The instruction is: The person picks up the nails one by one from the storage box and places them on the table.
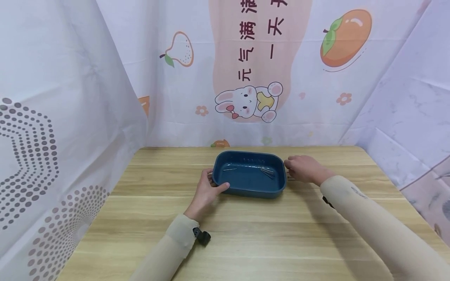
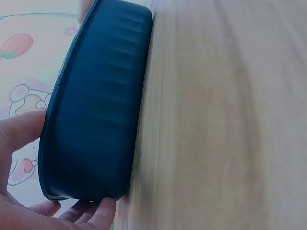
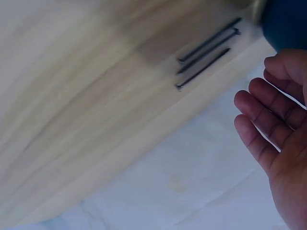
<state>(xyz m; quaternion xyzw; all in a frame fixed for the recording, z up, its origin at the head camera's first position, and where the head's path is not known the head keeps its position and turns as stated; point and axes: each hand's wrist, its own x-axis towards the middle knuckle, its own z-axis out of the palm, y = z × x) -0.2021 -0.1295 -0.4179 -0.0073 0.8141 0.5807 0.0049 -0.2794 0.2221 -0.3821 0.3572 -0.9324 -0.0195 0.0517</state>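
Note:
A dark blue rectangular container [image 1: 251, 192] with rounded corners stands on the wooden table. Several thin metal nails [image 1: 268, 171] lie inside it toward the right, and a single nail [image 1: 230, 169] lies at the left. My left hand [image 1: 208, 190] grips the container's left end, thumb at the front rim and fingers around the end wall. Just beyond the right end is my right hand [image 1: 305, 168], its fingers loosely bent and nothing visible in them. In the right wrist view, several dark nails [image 3: 206, 52] lie side by side on the table near that hand.
The wooden table [image 1: 246, 242] extends in front of the container and to both sides. A white printed cloth [image 1: 183, 97] hangs behind the table's back edge, with more cloth at left and right. Both wrists carry a dark strap [image 1: 201, 236].

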